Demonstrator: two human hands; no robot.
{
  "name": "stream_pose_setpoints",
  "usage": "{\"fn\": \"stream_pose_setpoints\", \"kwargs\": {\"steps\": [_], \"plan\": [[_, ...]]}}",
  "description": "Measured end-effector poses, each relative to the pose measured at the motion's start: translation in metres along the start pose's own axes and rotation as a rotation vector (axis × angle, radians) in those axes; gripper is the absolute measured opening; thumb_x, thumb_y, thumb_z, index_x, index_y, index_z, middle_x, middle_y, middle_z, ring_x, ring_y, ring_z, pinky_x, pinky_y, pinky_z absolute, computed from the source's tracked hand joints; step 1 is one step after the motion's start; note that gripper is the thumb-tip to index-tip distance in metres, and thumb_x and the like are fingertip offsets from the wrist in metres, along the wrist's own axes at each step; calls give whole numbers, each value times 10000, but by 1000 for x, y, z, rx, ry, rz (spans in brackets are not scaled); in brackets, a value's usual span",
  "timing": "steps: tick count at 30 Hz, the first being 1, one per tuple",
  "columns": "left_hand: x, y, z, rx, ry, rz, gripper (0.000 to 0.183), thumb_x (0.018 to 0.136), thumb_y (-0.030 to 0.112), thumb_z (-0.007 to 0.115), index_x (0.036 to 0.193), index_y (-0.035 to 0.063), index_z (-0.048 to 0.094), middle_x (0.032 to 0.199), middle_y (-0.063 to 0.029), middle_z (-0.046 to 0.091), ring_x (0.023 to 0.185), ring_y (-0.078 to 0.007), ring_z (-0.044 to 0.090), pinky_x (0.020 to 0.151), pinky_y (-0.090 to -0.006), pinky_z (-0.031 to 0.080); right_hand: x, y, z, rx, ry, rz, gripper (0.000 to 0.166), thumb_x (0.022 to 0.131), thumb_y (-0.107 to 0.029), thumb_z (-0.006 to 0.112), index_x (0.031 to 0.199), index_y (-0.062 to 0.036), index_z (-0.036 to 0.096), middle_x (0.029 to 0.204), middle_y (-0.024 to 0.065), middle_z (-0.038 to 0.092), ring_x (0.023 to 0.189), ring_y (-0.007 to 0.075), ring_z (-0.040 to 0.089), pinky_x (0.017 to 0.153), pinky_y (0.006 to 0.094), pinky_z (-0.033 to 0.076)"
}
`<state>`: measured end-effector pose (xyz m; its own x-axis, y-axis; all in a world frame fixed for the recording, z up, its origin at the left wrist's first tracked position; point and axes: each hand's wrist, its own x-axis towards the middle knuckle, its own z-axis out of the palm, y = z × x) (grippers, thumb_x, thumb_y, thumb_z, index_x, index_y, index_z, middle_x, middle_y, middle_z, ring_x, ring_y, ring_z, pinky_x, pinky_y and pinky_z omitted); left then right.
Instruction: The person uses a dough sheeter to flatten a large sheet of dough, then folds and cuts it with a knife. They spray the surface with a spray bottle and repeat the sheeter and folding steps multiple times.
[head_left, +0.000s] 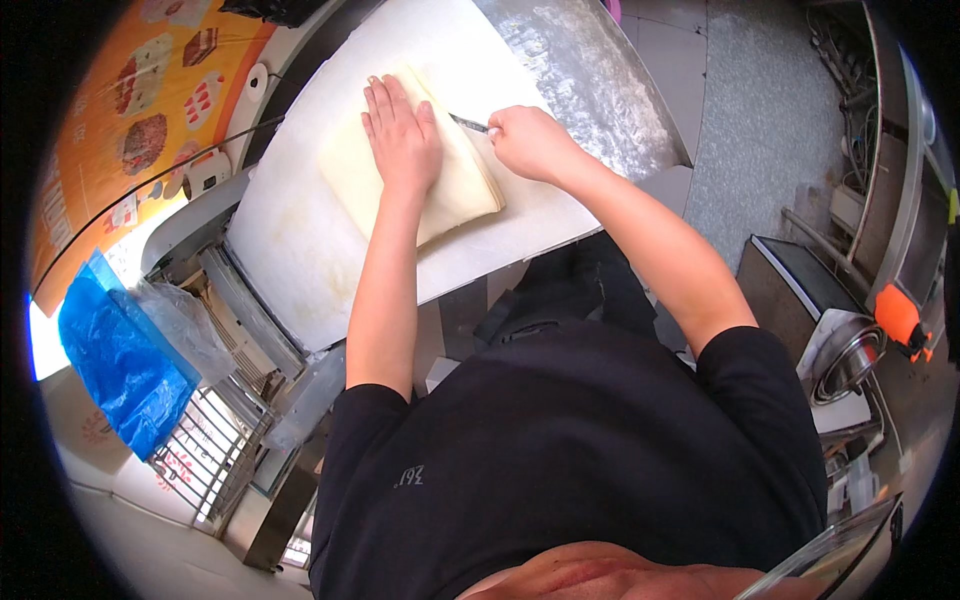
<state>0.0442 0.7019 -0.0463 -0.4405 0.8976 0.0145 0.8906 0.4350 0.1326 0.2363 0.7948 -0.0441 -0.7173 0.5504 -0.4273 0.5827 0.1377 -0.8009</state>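
Note:
A thick, pale yellow slab of folded dough (457, 187) lies on a white board (300, 247). My left hand (405, 139) rests flat on top of the dough, palm down, with the thumb apart from the fingers. To its right, my right hand (529, 142) is closed around the handle of a knife (470, 123). The blade points left and reaches the dough's right edge. How deep the blade sits in the dough cannot be made out. Layers show along the slab's near right edge.
Beyond the board's right side is a flour-dusted metal worktop (592, 82). On the left, a blue plastic bag (127, 360) hangs by a wire rack (206, 450). Metal bowls (847, 356) and an orange bottle (896, 315) stand at right. A dark-topped box (795, 274) is nearby.

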Motion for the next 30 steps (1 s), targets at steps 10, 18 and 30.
{"fn": "stream_pose_setpoints", "kwargs": {"steps": [10, 18, 30], "plan": [[-1, 0, 0, -5, 0, -6, 670, 1090, 370, 368, 1618, -22, 241, 1697, -236, 199, 1586, -378, 158, 1281, -521, 117, -41, 13, 6, 59, -8, 21, 277, 941, -151, 531, 1030, -5, 749, 980, 256, 725, 956, 429, 696, 881, 510, 541], [-1, 1, 0, 14, 11, -1, 670, 1096, 376, 351, 1621, -23, 231, 1696, -238, 199, 1585, -379, 158, 1282, -516, 120, -74, 19, 12, 105, -35, 47, 259, 945, -146, 540, 1015, 11, 734, 960, 262, 720, 944, 435, 693, 871, 518, 537], [-2, -1, 2, 0, 20, 1, 672, 1095, 384, 353, 1622, -15, 233, 1701, -229, 191, 1588, -370, 151, 1282, -517, 122, -112, 34, 28, 92, -58, 47, 238, 952, -153, 545, 1015, -13, 726, 930, 254, 716, 924, 436, 692, 848, 526, 532]]}}
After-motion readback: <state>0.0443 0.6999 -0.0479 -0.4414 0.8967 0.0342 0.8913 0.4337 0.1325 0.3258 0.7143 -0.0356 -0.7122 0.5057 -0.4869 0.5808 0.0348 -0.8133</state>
